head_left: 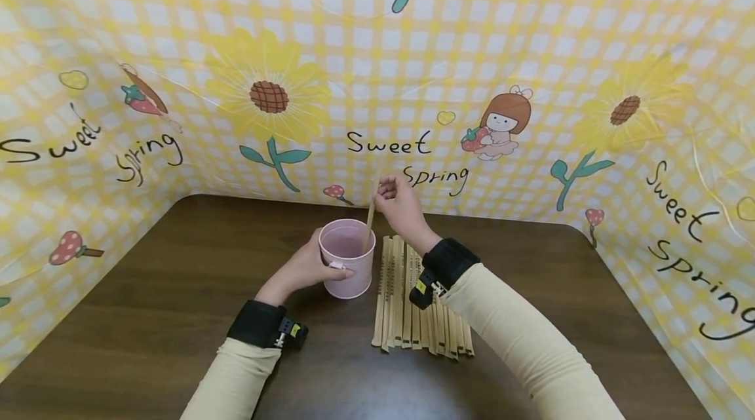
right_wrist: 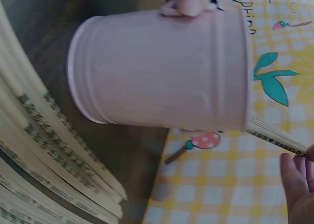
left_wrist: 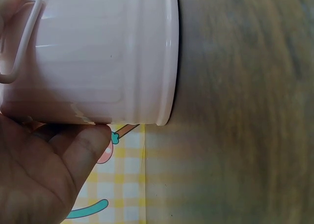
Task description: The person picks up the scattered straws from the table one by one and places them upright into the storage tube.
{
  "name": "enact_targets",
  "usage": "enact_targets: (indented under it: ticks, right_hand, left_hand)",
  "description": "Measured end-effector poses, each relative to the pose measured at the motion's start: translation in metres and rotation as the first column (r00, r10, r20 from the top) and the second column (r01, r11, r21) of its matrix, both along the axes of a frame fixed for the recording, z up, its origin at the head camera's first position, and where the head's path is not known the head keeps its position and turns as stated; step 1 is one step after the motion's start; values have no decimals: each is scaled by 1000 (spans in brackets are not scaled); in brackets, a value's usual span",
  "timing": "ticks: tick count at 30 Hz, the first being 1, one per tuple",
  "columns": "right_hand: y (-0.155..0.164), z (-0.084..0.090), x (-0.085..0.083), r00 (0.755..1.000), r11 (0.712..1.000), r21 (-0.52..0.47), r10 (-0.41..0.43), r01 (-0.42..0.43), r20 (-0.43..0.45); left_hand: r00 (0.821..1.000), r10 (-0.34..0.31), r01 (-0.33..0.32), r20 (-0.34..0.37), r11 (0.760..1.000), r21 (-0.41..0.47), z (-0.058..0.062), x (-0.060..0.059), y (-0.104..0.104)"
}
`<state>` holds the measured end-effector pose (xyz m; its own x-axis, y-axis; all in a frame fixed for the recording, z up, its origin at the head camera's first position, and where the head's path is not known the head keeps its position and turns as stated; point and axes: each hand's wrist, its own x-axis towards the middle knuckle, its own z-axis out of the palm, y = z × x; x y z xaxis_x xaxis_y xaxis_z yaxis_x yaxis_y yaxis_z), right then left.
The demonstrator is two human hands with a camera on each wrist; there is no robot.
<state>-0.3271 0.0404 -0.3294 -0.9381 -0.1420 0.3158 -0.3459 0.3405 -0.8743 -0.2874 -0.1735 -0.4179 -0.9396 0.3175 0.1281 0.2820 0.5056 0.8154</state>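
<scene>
A small pink bucket (head_left: pixel 349 281) with a wire handle stands upright on the brown table. My left hand (head_left: pixel 305 266) grips its side, thumb across the front near the handle's mount; the left wrist view shows fingers (left_wrist: pixel 81 150) against the bucket wall. Above the rim, my right hand (head_left: pixel 404 202) pinches a slim paper-wrapped stick (head_left: pixel 369 223) with dark print by its upper end. The stick leans, and its lower end is inside the bucket. To the bucket's right lies a row of similar paper-wrapped sticks (head_left: pixel 407 322), partly under my right wrist in the head view.
The dark wood table (head_left: pixel 177 289) has rounded far corners. Yellow checked cloth (head_left: pixel 377 79) with flowers and lettering rises behind it and on both sides. Each wrist wears a black band with a small camera.
</scene>
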Motion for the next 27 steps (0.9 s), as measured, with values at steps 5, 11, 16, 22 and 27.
enact_targets:
  ticks: [5,11,16,22,27]
  right_hand:
    - [0,-15,2,999,998,46,33,-34,23]
    - [3,-23,4,997,997,33,65,-67,46]
    - [15,-18,6,997,996,64,63,-66,55]
    - [53,-13,5,996,982,186,22,-37,85]
    - [100,-27,7,982,945,325,-16,-47,187]
  left_hand:
    - [1000,-14,14,-2,1000,15,0,0,0]
    - [999,-34,35,-9,999,26,0,-2,0]
    - [999,-43,43,-13,999,21,3,-6,4]
    - [999,-29,29,-25,1000,-3,4,-8,4]
    - [999,-33,33,-10,999,23,0,-5,2]
